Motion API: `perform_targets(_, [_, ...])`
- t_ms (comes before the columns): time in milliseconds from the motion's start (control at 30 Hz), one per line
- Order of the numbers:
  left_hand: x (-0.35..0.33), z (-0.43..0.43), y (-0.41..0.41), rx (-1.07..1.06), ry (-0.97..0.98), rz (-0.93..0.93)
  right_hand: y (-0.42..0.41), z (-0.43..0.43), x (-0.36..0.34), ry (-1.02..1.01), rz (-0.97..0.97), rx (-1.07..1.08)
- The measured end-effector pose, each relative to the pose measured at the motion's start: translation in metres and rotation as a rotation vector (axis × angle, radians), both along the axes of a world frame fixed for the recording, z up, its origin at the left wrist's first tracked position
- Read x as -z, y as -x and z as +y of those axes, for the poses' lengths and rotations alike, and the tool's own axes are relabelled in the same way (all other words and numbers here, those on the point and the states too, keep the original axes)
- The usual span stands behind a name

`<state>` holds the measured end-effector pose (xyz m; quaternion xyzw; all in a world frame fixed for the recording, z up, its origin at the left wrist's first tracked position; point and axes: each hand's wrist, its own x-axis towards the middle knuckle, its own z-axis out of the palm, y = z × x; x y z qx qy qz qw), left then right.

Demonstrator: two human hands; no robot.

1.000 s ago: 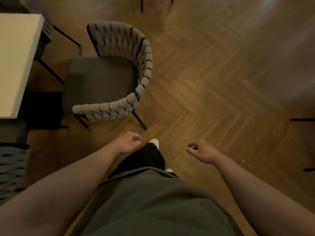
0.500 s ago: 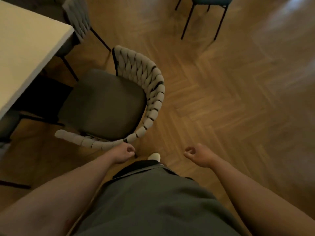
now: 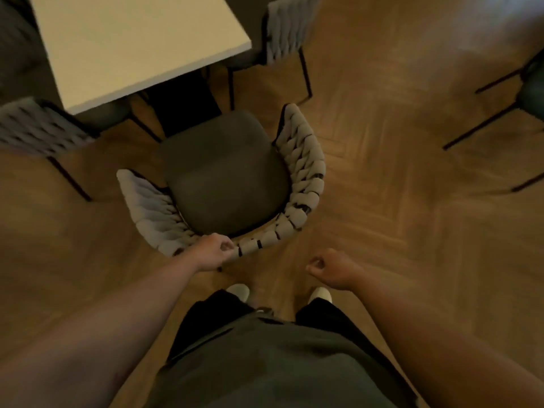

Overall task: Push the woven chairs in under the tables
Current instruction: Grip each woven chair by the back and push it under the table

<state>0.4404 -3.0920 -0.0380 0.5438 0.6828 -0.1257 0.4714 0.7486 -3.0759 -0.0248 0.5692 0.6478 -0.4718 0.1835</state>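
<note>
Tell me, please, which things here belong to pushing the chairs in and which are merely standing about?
Job: middle woven chair, left hand gripping its back, white table, woven chair on the left, woven chair at the top.
Standing about: dark chair at the right edge, right hand, idle and holding nothing.

Grey woven chair (image 3: 306, 178), herringbone floor (image 3: 397, 201)

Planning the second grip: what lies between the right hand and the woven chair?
Only bare wooden floor, seen in the head view; the right hand hangs apart from the woven chair, whose back rim the left hand grips.
</note>
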Motion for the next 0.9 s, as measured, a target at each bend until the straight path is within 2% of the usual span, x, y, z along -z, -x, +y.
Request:
perform_targets(200, [0.001, -0.013, -0.038, -0.267, -0.031, 0.004, -0.002, 0.075, -0.005, -0.008, 0.007, -0.418])
perform_targets(400, [0.018, -0.011, -0.030, -0.296, -0.005, -0.006, 0.035, 0.110, 0.011, -0.102, 0.013, -0.639])
perform_targets(567, [0.043, -0.009, -0.010, -0.146, -0.062, 0.098, 0.069, 0.128, 0.039, -0.252, -0.055, -0.813])
perform_targets(700, [0.082, -0.015, 0.013, -0.042, -0.046, 0.157, 0.089, 0.132, 0.082, -0.175, -0.106, -0.887])
perform_targets(833, [0.100, -0.023, 0.016, 0.168, -0.140, 0.262, 0.081, 0.131, 0.108, -0.249, -0.085, -1.032])
perform_targets(900, [0.107, -0.025, 0.012, 0.195, -0.211, 0.328, 0.078, 0.135, 0.113, -0.310, -0.074, -1.085])
